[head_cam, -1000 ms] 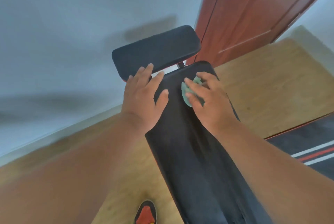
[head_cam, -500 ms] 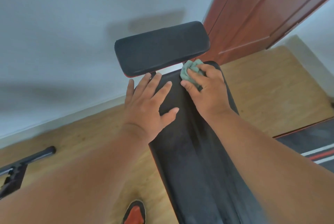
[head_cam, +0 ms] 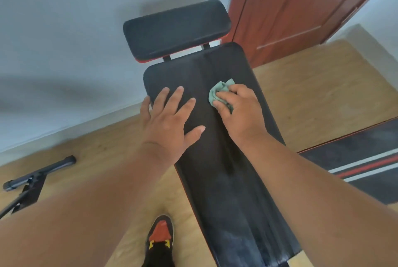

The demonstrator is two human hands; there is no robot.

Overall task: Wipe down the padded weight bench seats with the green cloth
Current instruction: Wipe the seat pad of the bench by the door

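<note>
**Two hands on the long bench pad, cloth under the right**

Both of my hands are down on the long black bench pad (head_cam: pixel 217 159), which runs from the near right of the scene away toward the wall. My left hand (head_cam: pixel 167 120) lies flat on the pad's left side, fingers straight and spread wide, the little finger reaching over the left edge and the thumb pointing toward the pad's middle. It holds nothing.

My right hand (head_cam: pixel 239 108) sits on the right side of the pad, just past the centre seam. Its fingers are curled over the bunched green cloth (head_cam: pixel 220 92), pressing it against the padding. Part of the cloth bulges out beyond my fingertips on the far left side of the hand; the rest is hidden under my palm. The two hands are near each other but not touching.

Beyond the far end of the long pad, across a narrow gap with two dark brackets, sits the shorter black head pad (head_cam: pixel 176 29) with red trim along its underside, close to the pale wall.

My shoe (head_cam: pixel 160 237), red and black with yellow lace loops, stands on the wooden floor (head_cam: pixel 312 94) just left of the bench. Farther left, a black metal bar frame (head_cam: pixel 32 178) rests on the floor. On the right lies a dark mat with red and white stripes (head_cam: pixel 366 163), and a reddish-brown door (head_cam: pixel 290 8) stands at the far right.
</note>
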